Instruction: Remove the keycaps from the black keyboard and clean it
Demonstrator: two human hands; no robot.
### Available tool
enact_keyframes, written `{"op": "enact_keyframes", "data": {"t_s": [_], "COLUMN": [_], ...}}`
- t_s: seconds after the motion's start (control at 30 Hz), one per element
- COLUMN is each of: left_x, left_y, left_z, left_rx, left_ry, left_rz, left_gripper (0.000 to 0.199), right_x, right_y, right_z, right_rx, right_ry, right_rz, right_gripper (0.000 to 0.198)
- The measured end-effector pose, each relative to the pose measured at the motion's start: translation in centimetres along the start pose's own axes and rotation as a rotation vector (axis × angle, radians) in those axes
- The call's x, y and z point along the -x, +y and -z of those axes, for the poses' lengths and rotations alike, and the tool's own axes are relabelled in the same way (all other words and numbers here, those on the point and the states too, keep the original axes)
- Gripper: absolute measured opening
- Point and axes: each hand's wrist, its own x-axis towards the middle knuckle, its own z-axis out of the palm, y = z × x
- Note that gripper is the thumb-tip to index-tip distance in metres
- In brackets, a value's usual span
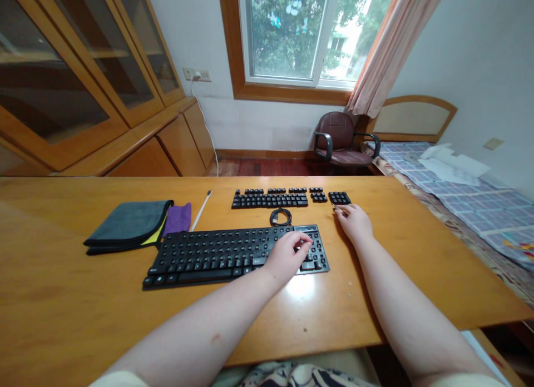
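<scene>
A black keyboard [196, 278] lies on the wooden desk, with bare switch posts over most of its upper rows and keycaps in its lowest rows and at the lower right. Above its number pad is my left hand [288, 254], thumb and fingertips drawn together; whatever sits between them is too small to make out. My right hand [354, 221] rests by the near edge of a block of loose number keycaps [340, 197], its fingertips closed on a small dark keycap. More loose keycaps [270, 200] stand in rows behind the keyboard.
Between keyboard and loose keycaps lies a coiled black cable [280, 217]. Left of it are a thin white brush [202, 209], a purple cloth [177, 219] and a folded grey cloth [129, 223]. Beyond the desk stand an armchair [340, 137] and a bed [442, 175].
</scene>
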Motion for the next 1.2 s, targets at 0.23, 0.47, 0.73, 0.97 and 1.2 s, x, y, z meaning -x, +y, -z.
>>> {"op": "enact_keyframes", "data": {"t_s": [0.23, 0.47, 0.73, 0.97, 1.2], "left_x": [0.0, -0.1, 0.0, 0.0, 0.1], "left_y": [0.0, -0.1, 0.0, 0.1, 0.2], "left_z": [-0.1, -0.2, 0.0, 0.0, 0.1], "left_rx": [-0.005, -0.011, -0.023, -0.007, 0.005], "left_ry": [0.004, 0.006, 0.003, 0.003, 0.010], "left_rz": [-0.011, -0.015, -0.014, -0.015, -0.010], "left_gripper": [0.012, 0.013, 0.013, 0.014, 0.013], "right_x": [0.0, 0.4, -0.4, -1.0, -2.1], "right_y": [-0.8, -2.4, -1.8, 0.2, 0.8], "right_z": [-0.4, -0.9, 0.0, 0.4, 1.0], "right_rx": [-0.036, -0.057, 0.036, 0.144, 0.142], "right_ry": [-0.045, -0.079, -0.041, -0.095, -0.138], "right_rz": [0.008, 0.012, -0.105, -0.152, -0.054], "right_gripper": [0.028, 0.027, 0.028, 0.032, 0.034]}}
